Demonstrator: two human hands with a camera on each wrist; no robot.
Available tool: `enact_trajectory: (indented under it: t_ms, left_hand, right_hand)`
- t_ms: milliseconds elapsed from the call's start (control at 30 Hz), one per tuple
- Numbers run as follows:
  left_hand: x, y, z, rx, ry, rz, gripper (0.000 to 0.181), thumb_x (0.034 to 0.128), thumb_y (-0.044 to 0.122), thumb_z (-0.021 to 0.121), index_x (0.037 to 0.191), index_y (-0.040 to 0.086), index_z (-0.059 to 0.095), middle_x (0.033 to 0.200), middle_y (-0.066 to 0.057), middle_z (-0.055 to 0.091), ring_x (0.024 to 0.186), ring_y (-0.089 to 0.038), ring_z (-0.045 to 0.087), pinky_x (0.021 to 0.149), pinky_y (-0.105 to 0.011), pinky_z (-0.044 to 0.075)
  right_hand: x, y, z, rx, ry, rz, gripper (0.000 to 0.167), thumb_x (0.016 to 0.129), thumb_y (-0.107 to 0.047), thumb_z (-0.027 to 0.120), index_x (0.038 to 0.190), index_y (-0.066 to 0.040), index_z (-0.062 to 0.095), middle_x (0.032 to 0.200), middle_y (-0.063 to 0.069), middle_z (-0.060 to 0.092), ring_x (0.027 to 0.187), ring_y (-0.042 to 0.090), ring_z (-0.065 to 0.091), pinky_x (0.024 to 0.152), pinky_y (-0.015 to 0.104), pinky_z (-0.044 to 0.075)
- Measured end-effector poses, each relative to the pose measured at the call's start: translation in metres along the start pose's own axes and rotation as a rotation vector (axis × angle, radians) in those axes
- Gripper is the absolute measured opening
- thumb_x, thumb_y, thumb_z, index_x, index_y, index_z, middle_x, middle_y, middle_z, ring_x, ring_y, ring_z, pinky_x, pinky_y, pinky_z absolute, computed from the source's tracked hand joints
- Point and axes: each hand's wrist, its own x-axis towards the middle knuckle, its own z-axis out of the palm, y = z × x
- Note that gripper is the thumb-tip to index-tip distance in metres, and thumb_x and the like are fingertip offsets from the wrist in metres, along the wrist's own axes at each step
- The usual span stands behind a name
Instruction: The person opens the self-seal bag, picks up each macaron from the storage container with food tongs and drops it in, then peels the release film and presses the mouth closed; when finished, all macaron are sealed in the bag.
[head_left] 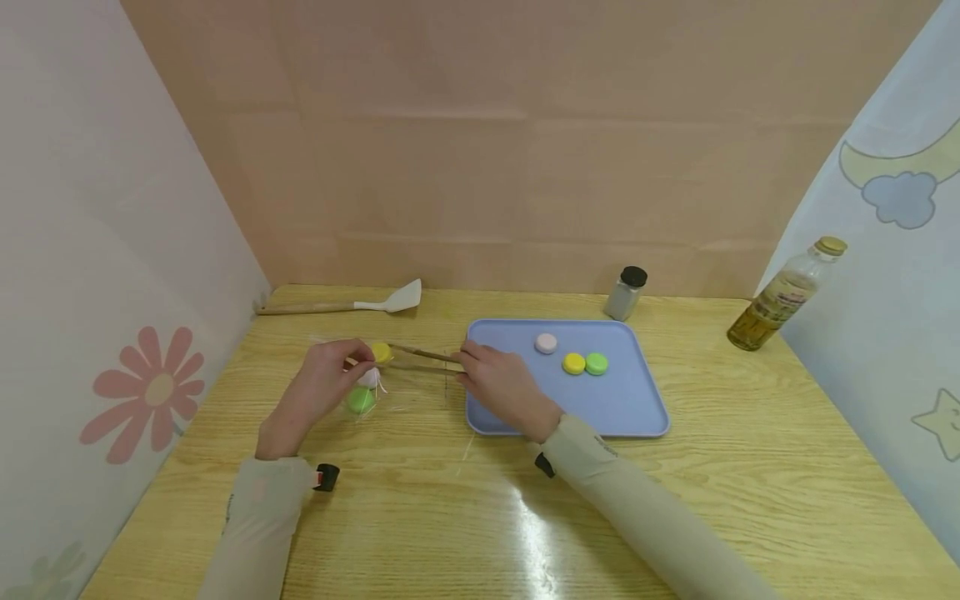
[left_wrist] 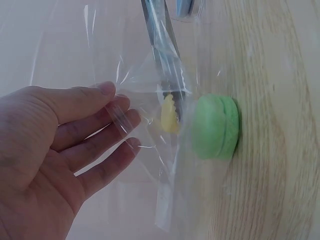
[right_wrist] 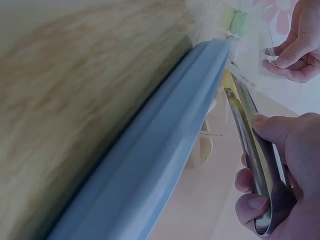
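My left hand (head_left: 322, 379) pinches the edge of a clear plastic bag (left_wrist: 162, 200) between thumb and fingers. Metal tongs (right_wrist: 242, 125) are gripped in my right hand (head_left: 501, 385), pointing left into the bag. At the tongs' tips is a yellow macaron (head_left: 381, 352), which looks held between them in the left wrist view. A green macaron (left_wrist: 215, 127) lies inside the bag at the table side, with a pale item (head_left: 369, 378) beside it. On the blue tray (head_left: 615, 408) sit a pink macaron (head_left: 546, 343), another yellow macaron (head_left: 573, 363) and another green macaron (head_left: 597, 363).
Along the back left lies a spatula (head_left: 401, 297) with a wooden handle. Behind the tray stands a small black-capped jar (head_left: 622, 298). An oil bottle (head_left: 780, 300) is at the far right. A brown backdrop (head_left: 480, 167) rises behind the wooden table (head_left: 420, 517).
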Motion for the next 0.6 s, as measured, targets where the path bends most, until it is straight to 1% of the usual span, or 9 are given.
enact_trajectory:
  t_ms: [167, 300, 400, 600]
  left_hand:
    - [-0.0001, -0.0007, 0.0005, -0.003, 0.018, 0.008, 0.004, 0.0935, 0.003, 0.072, 0.093, -0.001, 0.070, 0.093, -0.012, 0.072, 0.083, -0.027, 0.070, 0.073, -0.044, 0.059]
    - [-0.0006, 0.0000, 0.0002, -0.001, 0.016, -0.002, 0.003, 0.0929, 0.001, 0.072, 0.096, -0.001, 0.071, 0.094, -0.012, 0.072, 0.083, -0.028, 0.070, 0.073, -0.045, 0.059]
    - [-0.0008, 0.0003, 0.0001, 0.003, 0.011, -0.005, 0.004, 0.0933, 0.000, 0.071, 0.097, -0.001, 0.071, 0.095, -0.013, 0.072, 0.085, -0.029, 0.070, 0.074, -0.046, 0.059]
    - [-0.0008, 0.0003, -0.0001, 0.001, 0.011, -0.003, 0.004, 0.0944, 0.000, 0.070, 0.097, -0.002, 0.071, 0.095, -0.012, 0.072, 0.087, -0.030, 0.070, 0.075, -0.047, 0.059]
  right_hand:
    - [0.0027, -0.0010, 0.0041, 0.007, 0.015, -0.002, 0.025, 0.093, -0.016, 0.077, 0.115, -0.007, 0.072, 0.103, 0.002, 0.062, 0.078, 0.016, 0.063, 0.057, 0.029, 0.054]
    - [0.0044, -0.0028, 0.0053, 0.009, 0.015, 0.004, 0.024, 0.093, -0.016, 0.077, 0.114, -0.008, 0.072, 0.101, 0.000, 0.061, 0.077, 0.015, 0.062, 0.056, 0.029, 0.053]
    - [0.0059, -0.0045, 0.0056, 0.005, 0.009, 0.004, 0.023, 0.093, -0.016, 0.076, 0.114, -0.009, 0.071, 0.100, 0.000, 0.061, 0.076, 0.014, 0.062, 0.055, 0.029, 0.053]
    - [0.0075, -0.0071, 0.0066, -0.015, -0.028, 0.009, 0.023, 0.093, -0.017, 0.076, 0.114, -0.008, 0.072, 0.099, 0.001, 0.062, 0.076, 0.015, 0.062, 0.055, 0.029, 0.053]
